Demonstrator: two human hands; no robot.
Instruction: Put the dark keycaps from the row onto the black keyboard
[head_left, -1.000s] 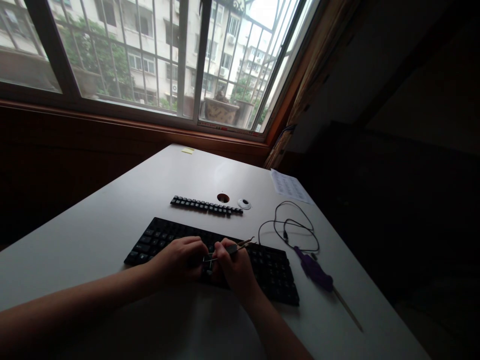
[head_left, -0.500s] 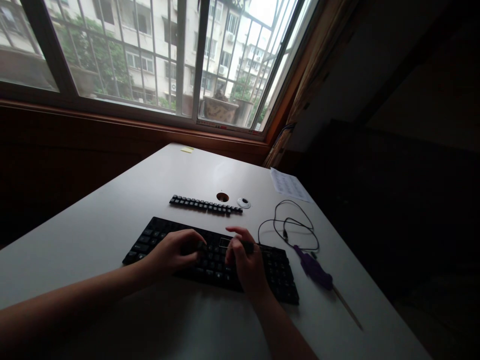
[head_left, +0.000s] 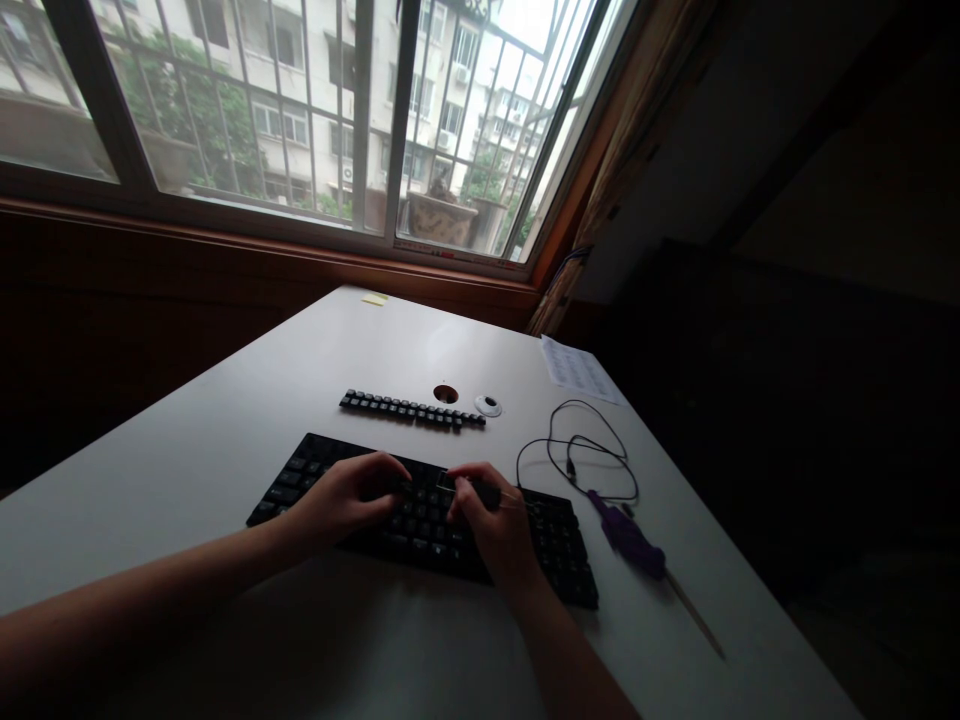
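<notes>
The right hand (head_left: 493,513) was closed around a dark-handled tool (head_left: 486,493), its wire loop (head_left: 445,482) pointing left, low over the keyboard (head_left: 424,532); the forearm came in from the lower right. The left hand (head_left: 358,492) arched over the keyboard's left-middle part, thumb and fingers curled toward each other; I could not tell whether they pinched anything. The keyboard lay on the bench (head_left: 225,430) beneath both hands, many keys seated, so the removal looked only partly done. Just beyond, loose keycaps (head_left: 409,409) sat in neat rows, apparently already off. Farther right lay a looped cable (head_left: 571,470) and a purple-handled screwdriver (head_left: 634,543).
</notes>
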